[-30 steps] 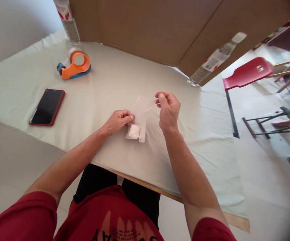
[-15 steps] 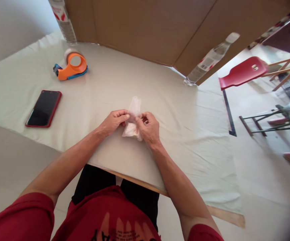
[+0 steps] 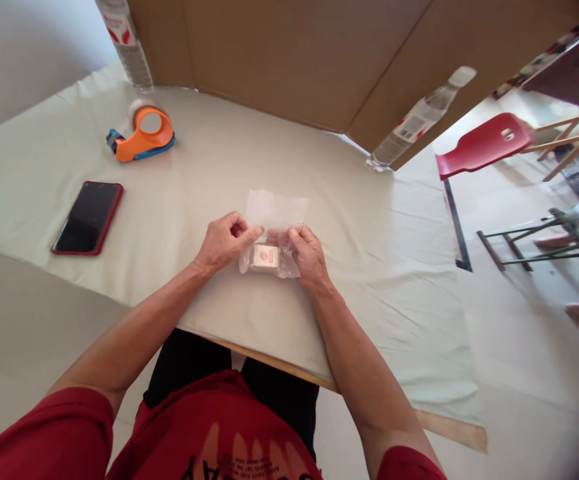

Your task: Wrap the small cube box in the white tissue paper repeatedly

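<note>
A clear plastic bag (image 3: 275, 208) is spread between my two hands, low over the cloth-covered table near its front edge. Inside its lower part lies a small pale box (image 3: 265, 256) with a reddish print. My left hand (image 3: 225, 241) pinches the bag's left side between thumb and fingers. On the other side, my right hand (image 3: 309, 253) grips the bag's right edge, thumb on top. The upper part of the bag extends flat beyond my fingertips, away from me.
A phone (image 3: 88, 217) with a red case and an orange tape dispenser (image 3: 147, 133) lie on the left. Two plastic bottles (image 3: 132, 53) (image 3: 419, 120) stand against a cardboard panel (image 3: 289, 60) at the back. A red chair (image 3: 489, 143) is beyond the table's right side.
My hands have moved apart. The bag, bunched up before, is now stretched wider, and the box inside shows clearly with its printed face up.
</note>
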`<control>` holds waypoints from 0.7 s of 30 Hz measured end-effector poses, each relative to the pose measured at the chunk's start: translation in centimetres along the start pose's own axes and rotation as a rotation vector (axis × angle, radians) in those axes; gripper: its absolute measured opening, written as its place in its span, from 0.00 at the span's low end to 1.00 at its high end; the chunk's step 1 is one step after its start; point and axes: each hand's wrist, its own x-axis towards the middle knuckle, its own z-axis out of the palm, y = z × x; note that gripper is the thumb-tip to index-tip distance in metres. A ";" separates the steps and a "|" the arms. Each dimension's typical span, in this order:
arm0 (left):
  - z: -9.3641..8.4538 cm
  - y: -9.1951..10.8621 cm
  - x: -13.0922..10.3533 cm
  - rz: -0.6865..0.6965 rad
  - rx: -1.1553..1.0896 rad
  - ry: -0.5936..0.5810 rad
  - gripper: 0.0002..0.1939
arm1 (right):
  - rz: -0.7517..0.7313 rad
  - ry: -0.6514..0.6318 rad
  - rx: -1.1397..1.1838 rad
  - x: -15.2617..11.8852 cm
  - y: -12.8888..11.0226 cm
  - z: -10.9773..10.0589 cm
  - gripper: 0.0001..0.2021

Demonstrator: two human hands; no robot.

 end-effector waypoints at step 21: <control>-0.8 -1.9 1.9 -0.345 -0.469 0.074 0.12 | -0.081 0.388 -0.101 2.2 1.0 -4.1 0.12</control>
